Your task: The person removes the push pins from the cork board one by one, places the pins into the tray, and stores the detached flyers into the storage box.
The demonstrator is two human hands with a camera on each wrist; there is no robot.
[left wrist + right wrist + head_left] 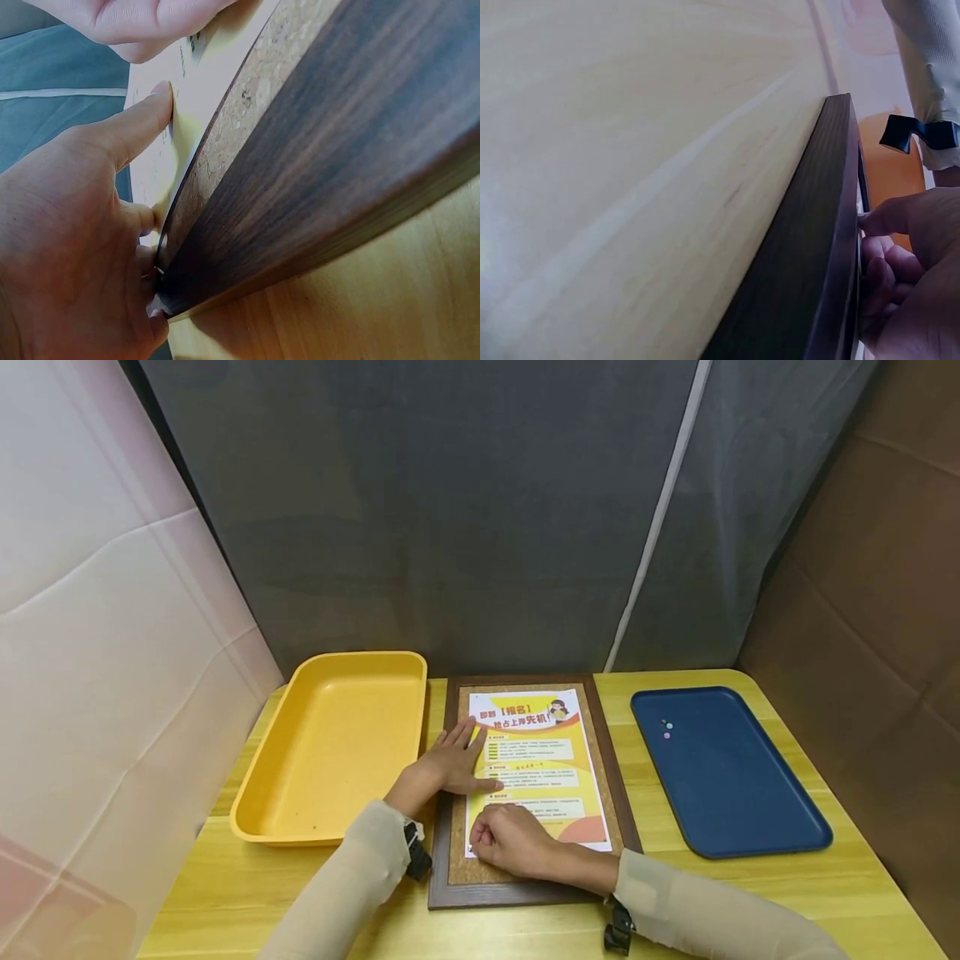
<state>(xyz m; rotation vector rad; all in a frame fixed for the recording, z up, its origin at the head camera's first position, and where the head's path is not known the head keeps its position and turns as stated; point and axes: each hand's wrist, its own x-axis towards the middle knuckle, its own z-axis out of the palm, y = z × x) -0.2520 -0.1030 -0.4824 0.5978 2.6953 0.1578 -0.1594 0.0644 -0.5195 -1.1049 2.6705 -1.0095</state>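
Observation:
A yellow and white printed poster point(536, 777) lies on a cork board point(495, 870) with a dark wooden frame point(517, 893). My left hand point(453, 762) rests on the poster's left side, fingers spread and thumb stretched across the print. At the poster's lower left corner is my right hand point(513, 839), its fingers curled in. In the right wrist view, the thumb point(889, 216) of that hand presses down just behind the frame's edge; what lies under its tip is hidden. Small dots show at the poster's other corners.
To the left stands a deep yellow tray point(352, 752), close to the board. On the right lies a shallow blue tray point(738, 777) with several tiny round pieces point(667, 727) near its left side. A grey curtain point(450, 527) hangs behind the wooden table point(202, 893).

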